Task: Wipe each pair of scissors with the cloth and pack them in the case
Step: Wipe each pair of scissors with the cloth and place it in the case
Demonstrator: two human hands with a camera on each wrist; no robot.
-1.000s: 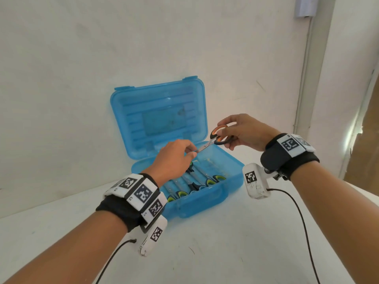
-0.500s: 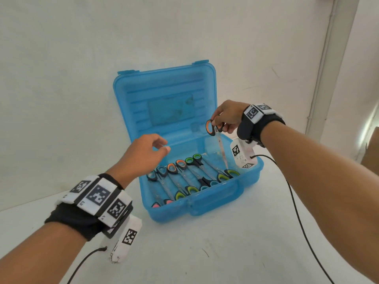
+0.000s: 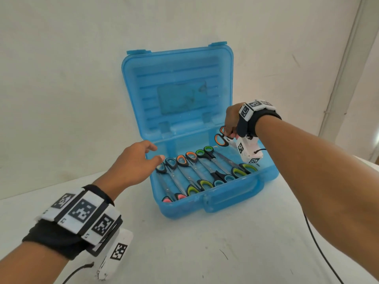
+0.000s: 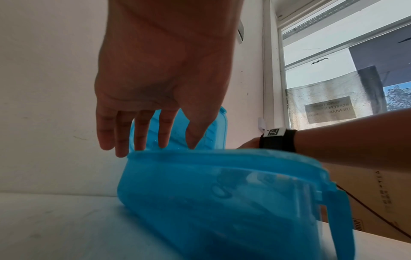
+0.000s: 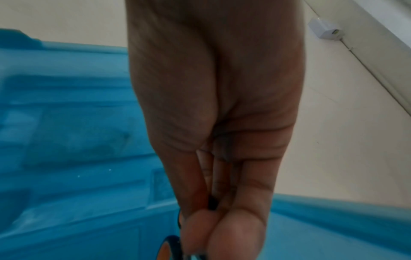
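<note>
- Case (image 3: 229, 203): blue, translucent, on the white tabletop (image 3: 205, 253); lid (image 3: 178, 64) raised upright toward the wall.
- Packed scissors (image 3: 194, 171): a row lying side by side in the case base, handles black with orange, green, blue or pink trim, some pointing to the lid, others to the front wall.
- Right hand (image 3: 231, 121): over the right end of the case, fingers and thumb pinched on the handle of the orange scissors (image 3: 221, 139); handle end up, blades hidden behind the wrist camera.
- Left hand (image 3: 135, 162): over the left rim of the case, fingers loosely spread, holding nothing; touching the rim or not cannot be told.
- Cloth: not in view.
</note>
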